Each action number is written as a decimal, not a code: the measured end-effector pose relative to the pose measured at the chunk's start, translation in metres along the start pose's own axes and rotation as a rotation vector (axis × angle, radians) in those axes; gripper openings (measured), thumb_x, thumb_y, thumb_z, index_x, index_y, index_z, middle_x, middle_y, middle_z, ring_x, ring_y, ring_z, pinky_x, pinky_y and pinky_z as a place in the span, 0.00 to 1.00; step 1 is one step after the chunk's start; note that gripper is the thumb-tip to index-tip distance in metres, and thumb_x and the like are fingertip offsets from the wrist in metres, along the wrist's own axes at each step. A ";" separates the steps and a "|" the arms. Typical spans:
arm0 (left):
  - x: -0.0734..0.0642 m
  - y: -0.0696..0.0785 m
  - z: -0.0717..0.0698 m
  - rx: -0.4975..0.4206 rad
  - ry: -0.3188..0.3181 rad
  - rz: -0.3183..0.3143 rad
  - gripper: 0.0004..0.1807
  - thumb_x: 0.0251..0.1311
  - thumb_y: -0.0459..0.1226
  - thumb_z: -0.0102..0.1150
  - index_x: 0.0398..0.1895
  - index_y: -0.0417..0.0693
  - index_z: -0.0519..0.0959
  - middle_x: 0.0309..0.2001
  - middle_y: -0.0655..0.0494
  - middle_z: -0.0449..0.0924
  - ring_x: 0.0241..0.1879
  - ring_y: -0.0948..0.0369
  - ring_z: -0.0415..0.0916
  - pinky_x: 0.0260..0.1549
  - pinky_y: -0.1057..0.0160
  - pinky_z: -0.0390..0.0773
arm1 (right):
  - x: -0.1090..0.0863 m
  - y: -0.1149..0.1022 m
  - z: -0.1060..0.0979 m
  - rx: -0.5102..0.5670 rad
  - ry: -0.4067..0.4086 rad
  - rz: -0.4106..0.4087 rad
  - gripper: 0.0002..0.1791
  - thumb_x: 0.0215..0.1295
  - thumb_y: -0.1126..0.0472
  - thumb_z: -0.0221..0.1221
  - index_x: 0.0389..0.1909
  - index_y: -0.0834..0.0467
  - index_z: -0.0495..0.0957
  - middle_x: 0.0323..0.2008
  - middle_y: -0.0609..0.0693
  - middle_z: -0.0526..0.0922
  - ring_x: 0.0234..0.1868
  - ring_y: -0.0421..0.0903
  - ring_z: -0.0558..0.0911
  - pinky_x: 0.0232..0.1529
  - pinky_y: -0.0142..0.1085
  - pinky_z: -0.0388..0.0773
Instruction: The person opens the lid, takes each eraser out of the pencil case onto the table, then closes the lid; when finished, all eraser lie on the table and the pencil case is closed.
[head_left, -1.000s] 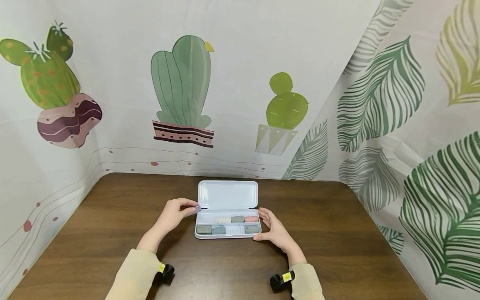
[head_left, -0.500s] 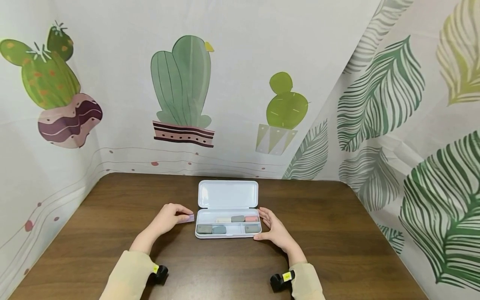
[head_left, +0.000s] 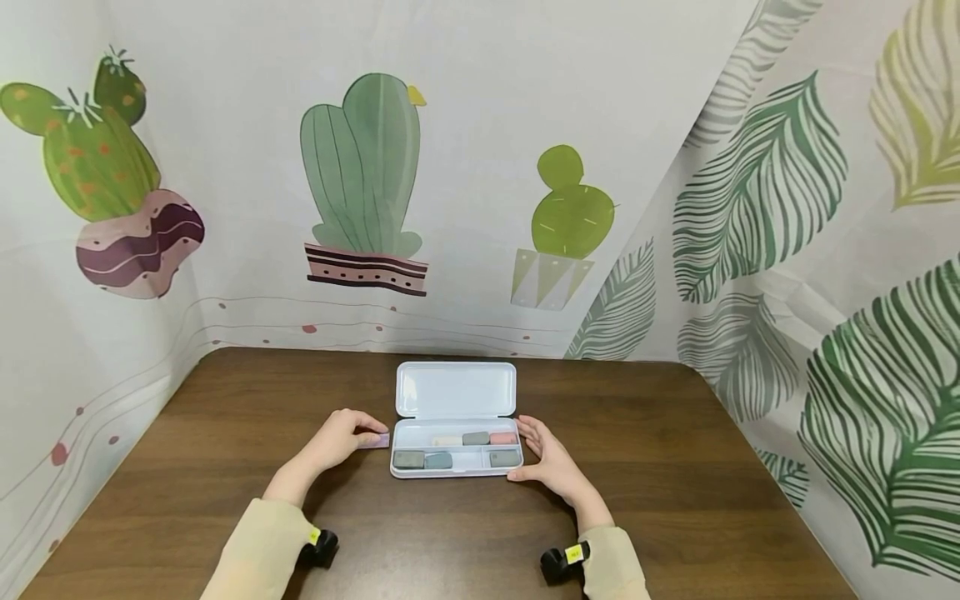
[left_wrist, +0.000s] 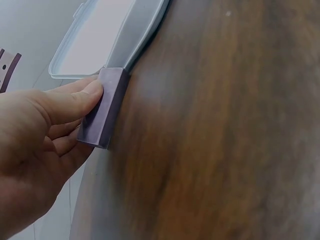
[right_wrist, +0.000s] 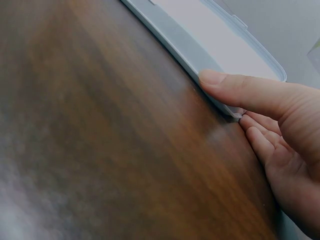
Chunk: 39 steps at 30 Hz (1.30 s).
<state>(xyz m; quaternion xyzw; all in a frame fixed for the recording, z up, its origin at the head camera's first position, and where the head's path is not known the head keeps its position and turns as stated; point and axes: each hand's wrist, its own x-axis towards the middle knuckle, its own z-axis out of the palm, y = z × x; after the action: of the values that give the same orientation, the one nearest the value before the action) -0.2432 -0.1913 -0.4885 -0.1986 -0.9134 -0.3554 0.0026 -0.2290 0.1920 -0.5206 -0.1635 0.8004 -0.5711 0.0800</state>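
A light blue-white pencil case lies with its lid raised on the table, several block-shaped erasers inside. Just left of it, my left hand pinches a purple eraser between thumb and fingers. Close up in the left wrist view, that eraser is a long rectangular block, its far end overlapping the case's corner. At the other end, my right hand holds the case. Its thumb presses on the front edge and the other fingers bend round the right side, partly hidden behind it.
Grey, blue and pink erasers lie in the case's divided compartments, along with a white one. The dark wooden table ends at a patterned cloth backdrop.
My left hand has moved the purple eraser from the case's back left corner outward and toward me, to beside the case's left end. The right hand and the case stay put.
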 end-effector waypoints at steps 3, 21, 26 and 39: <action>0.001 0.000 0.001 0.004 0.003 0.000 0.05 0.58 0.32 0.64 0.37 0.42 0.87 0.38 0.50 0.87 0.44 0.50 0.82 0.47 0.50 0.79 | -0.001 -0.001 0.000 0.001 0.000 0.006 0.52 0.47 0.68 0.74 0.71 0.68 0.54 0.70 0.66 0.63 0.73 0.60 0.60 0.72 0.52 0.55; 0.002 -0.004 0.011 0.084 0.072 0.057 0.05 0.58 0.30 0.64 0.35 0.43 0.87 0.36 0.52 0.86 0.42 0.50 0.82 0.47 0.49 0.78 | 0.000 0.001 0.000 0.001 -0.008 -0.009 0.53 0.47 0.69 0.74 0.71 0.70 0.53 0.70 0.68 0.63 0.73 0.61 0.60 0.72 0.52 0.54; 0.002 -0.004 0.010 0.088 0.078 0.063 0.05 0.58 0.30 0.64 0.36 0.43 0.87 0.36 0.53 0.86 0.42 0.51 0.82 0.47 0.50 0.78 | 0.001 0.000 -0.001 0.002 -0.002 -0.006 0.53 0.46 0.69 0.74 0.71 0.70 0.53 0.70 0.68 0.63 0.73 0.62 0.60 0.72 0.52 0.54; 0.005 0.004 0.010 0.032 0.158 0.051 0.10 0.58 0.30 0.64 0.43 0.39 0.84 0.38 0.50 0.85 0.39 0.54 0.82 0.42 0.55 0.80 | 0.000 -0.002 0.000 -0.002 0.000 -0.003 0.52 0.47 0.69 0.74 0.71 0.68 0.54 0.70 0.67 0.63 0.73 0.61 0.61 0.72 0.51 0.55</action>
<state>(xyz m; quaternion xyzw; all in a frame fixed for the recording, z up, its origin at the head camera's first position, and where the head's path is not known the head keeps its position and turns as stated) -0.2451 -0.1799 -0.4929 -0.1930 -0.9106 -0.3551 0.0866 -0.2284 0.1918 -0.5188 -0.1648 0.8007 -0.5704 0.0792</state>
